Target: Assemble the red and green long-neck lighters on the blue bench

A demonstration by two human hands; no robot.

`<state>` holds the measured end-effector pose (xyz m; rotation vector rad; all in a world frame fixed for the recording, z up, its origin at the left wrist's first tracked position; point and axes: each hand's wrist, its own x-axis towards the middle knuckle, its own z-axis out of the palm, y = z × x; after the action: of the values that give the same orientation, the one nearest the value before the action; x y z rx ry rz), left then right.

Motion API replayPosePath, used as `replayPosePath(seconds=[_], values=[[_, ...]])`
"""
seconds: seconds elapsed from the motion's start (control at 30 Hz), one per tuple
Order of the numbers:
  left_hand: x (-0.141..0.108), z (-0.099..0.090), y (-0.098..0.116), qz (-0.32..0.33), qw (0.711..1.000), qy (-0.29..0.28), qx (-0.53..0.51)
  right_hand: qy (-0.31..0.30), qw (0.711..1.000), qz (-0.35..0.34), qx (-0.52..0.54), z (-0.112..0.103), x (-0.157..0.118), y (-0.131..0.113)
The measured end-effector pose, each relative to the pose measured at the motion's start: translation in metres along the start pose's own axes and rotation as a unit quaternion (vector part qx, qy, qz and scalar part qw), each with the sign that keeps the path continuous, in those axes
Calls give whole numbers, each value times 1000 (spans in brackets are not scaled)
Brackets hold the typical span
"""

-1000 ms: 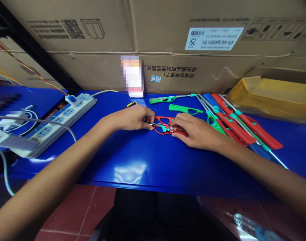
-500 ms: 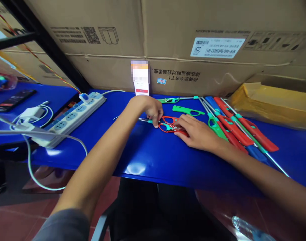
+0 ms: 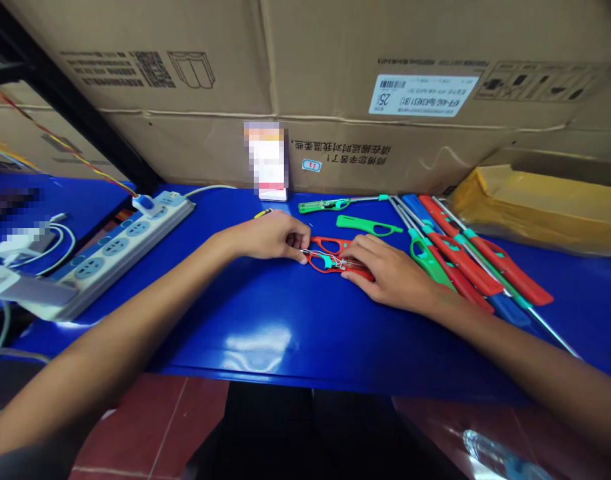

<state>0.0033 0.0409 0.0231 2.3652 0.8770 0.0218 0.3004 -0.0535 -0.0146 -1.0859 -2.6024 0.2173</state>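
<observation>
The left hand (image 3: 275, 235) pinched, in a narrow grip, the left end of the opened red lighter (image 3: 327, 263), which lay on the table (image 3: 305, 333) between both hands. A red casing piece (image 3: 337, 240) lay just on its far side. The right hand (image 3: 388, 267) held the lighter's right end in a closed grip. The hands hid both ends; fine inner parts were too small to make out.

The head camera looks forward and down.
</observation>
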Motion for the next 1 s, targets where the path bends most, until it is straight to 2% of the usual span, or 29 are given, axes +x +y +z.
replayPosePath(seconds=[0.1, 0.2, 0.43, 0.57, 0.73, 1.0], values=[[-12, 9, -1, 30, 998, 48, 10, 11, 1000, -11, 25, 0, -1, 1], [-15, 11, 1, 38, 998, 55, 15, 15, 999, -8, 41, 0, -1, 1], [-30, 0, 4, 27, 998, 39, 51, 9, 998, -19, 66, 1, -3, -2], [-46, -9, 2, -15, 994, 26, 109, 0, 997, -21, 80, 3, -3, -4], [-49, -14, -2, -37, 996, -26, 74, 1, 995, -14, 95, 5, -2, -4], [-50, -12, -1, -25, 997, -20, 77, 9, 995, -12, 97, 5, -1, -3]])
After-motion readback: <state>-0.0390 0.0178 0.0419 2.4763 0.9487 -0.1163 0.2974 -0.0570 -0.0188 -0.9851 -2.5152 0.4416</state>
